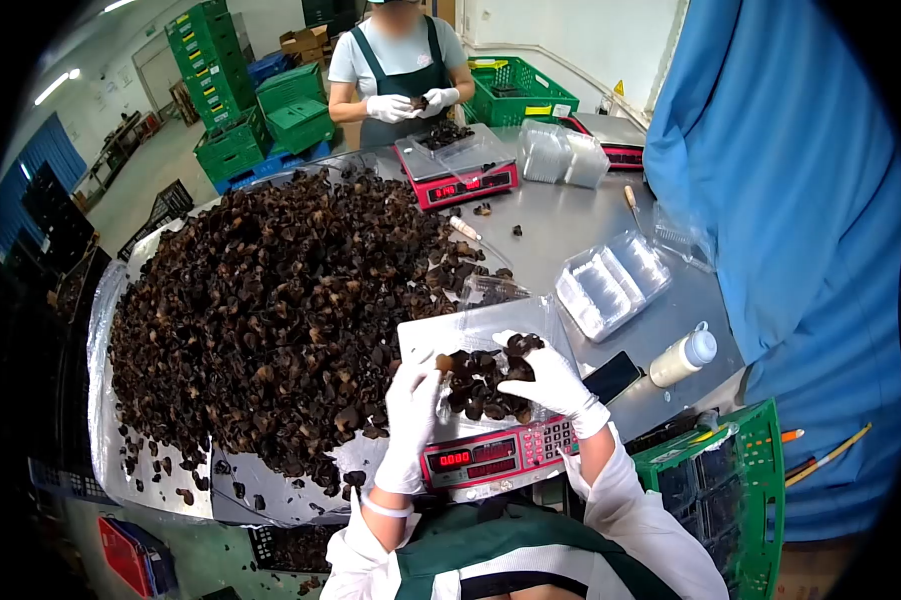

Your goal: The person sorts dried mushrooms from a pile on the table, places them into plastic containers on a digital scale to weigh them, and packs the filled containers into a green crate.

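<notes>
Both my hands wear white gloves and are over a red digital scale [496, 458] whose display reads 0.000. Dark wood ear mushrooms [483, 398] lie in a clear plastic tray on its pan [426, 335]. At the tray's left side, my left hand [413, 405] pinches a brownish mushroom piece [444, 363] at its fingertips. My right hand [553, 382] curls in from the right, with a dark mushroom piece [524, 345] at its fingers; the thumb reaches over the tray. A large heap of wood ear mushrooms [281, 300] spreads to the left.
Stacked clear trays [613, 285], a phone [612, 378] and a white bottle [683, 355] are on the right. A white-handled tool [466, 229] lies behind my scale. Across the metal table, a gloved co-worker [401, 70] handles mushrooms by another red scale [461, 185]. A green crate [771, 480] stands at lower right.
</notes>
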Tool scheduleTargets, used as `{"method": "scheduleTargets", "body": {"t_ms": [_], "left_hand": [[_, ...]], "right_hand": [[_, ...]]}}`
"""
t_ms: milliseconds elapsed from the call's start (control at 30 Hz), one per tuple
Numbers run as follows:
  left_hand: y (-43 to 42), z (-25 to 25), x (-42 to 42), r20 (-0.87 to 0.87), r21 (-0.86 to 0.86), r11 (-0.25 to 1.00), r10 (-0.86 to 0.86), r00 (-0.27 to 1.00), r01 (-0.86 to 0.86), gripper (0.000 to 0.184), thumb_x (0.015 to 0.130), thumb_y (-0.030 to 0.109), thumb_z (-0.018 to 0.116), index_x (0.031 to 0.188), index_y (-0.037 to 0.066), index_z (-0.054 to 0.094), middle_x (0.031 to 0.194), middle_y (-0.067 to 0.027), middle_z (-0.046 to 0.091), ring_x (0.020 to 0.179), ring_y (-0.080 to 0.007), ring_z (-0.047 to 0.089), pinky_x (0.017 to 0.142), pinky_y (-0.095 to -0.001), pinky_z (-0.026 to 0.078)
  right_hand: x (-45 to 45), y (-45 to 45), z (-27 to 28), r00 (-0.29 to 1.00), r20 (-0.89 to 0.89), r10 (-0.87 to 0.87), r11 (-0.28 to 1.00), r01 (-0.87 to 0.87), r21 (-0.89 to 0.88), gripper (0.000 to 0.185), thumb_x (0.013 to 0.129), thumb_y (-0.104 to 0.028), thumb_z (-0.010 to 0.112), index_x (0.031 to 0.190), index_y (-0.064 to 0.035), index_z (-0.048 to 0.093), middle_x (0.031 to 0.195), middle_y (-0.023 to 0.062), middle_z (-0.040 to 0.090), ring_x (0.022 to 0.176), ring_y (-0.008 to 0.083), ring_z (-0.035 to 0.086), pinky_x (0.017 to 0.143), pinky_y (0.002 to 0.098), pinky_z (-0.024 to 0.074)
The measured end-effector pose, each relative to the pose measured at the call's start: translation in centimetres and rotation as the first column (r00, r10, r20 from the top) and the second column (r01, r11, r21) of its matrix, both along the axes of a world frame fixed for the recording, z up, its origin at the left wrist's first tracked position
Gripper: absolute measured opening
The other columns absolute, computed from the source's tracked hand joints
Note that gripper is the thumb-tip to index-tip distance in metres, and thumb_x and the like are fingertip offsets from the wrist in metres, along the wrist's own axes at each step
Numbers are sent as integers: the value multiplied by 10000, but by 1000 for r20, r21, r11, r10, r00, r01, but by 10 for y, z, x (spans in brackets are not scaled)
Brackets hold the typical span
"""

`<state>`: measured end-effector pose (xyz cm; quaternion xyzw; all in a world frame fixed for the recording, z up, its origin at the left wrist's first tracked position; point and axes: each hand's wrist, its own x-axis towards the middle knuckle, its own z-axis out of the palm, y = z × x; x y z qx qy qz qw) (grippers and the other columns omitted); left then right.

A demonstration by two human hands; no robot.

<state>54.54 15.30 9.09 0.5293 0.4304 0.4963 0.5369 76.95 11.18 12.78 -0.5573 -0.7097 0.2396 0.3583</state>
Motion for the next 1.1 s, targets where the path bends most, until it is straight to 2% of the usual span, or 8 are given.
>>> {"method": "scheduleTargets", "body": {"t_ms": [100, 167, 433, 567, 700, 833, 967, 1100], "left_hand": [[-10, 11, -26, 60, -73, 995, 67, 996, -62, 171, 887, 88, 590, 1017, -10, 641, 1213, -134, 600, 1140, -235, 556, 978, -327, 421], [-11, -4, -58, -127, 53, 991, 130, 983, -124, 164, 886, 87, 588, 1009, -11, 633, 1211, -131, 603, 1137, -235, 557, 986, -328, 415], [-63, -38, -192, -156, -111, 794, 580, 800, -597, 279, 940, 221, 557, 1123, 19, 622, 1078, -60, 635, 977, -149, 574, 898, -299, 437], [-103, -55, -266, -178, -136, 582, 782, 597, -802, 294, 944, 307, 542, 1034, 30, 582, 1077, -68, 605, 980, -163, 544, 899, -342, 424], [-159, -127, -370, -162, -83, 429, 885, 437, -899, 392, 958, 287, 493, 1249, 25, 507, 1269, -120, 518, 1181, -248, 480, 995, -395, 380], [-212, -192, -435, 26, -598, 110, 993, 117, -794, 596, 975, 262, 408, 1481, 159, 109, 1493, -102, 287, 1342, -341, 306, 1016, -464, 391], [-221, -197, -415, -127, -582, 44, 981, 145, -812, 742, 908, 291, 578, 1475, 156, 120, 1480, -141, 257, 1338, -366, 295, 1018, -500, 390], [-202, -152, -392, -115, -524, 395, 845, 522, -755, 646, 913, 491, 540, 1330, 5, 450, 1337, -133, 472, 1283, -266, 386, 1058, -451, 320]], "right_hand": [[2, -4, -3, 983, 185, 18, 1000, -16, -12, 597, 756, -160, 719, 1298, -31, 503, 1244, 181, 558, 1139, 319, 543, 987, 368, 419], [3, -9, 7, 996, 1, 92, 985, -91, -148, 579, 751, -155, 720, 1278, -21, 519, 1226, 178, 574, 1147, 304, 541, 996, 373, 409], [18, -22, 20, 969, 178, 173, 985, -169, -38, 183, 751, -183, 710, 888, -64, 685, 1038, 77, 664, 1004, 261, 593, 885, 366, 470], [12, -22, 47, 971, 201, 129, 990, -115, -80, 173, 783, -218, 680, 846, -59, 656, 850, 80, 638, 849, 257, 607, 761, 360, 480], [24, -14, 37, 974, 153, -168, 984, 155, 90, 168, 799, -187, 671, 898, -52, 656, 836, 100, 637, 781, 284, 623, 710, 348, 494], [20, -3, 21, 926, 219, -308, 945, 272, 182, 220, 817, -186, 653, 990, -50, 652, 893, 113, 643, 844, 299, 626, 748, 357, 494], [-5, 1, 19, 897, 300, -324, 918, 222, 329, 220, 822, -163, 642, 999, -33, 653, 908, 125, 649, 861, 306, 624, 769, 364, 495], [-55, 0, 41, 968, 78, -240, 957, 223, 185, 75, 828, -60, 620, 844, 1, 659, 828, 153, 652, 786, 274, 625, 723, 362, 503]]}}
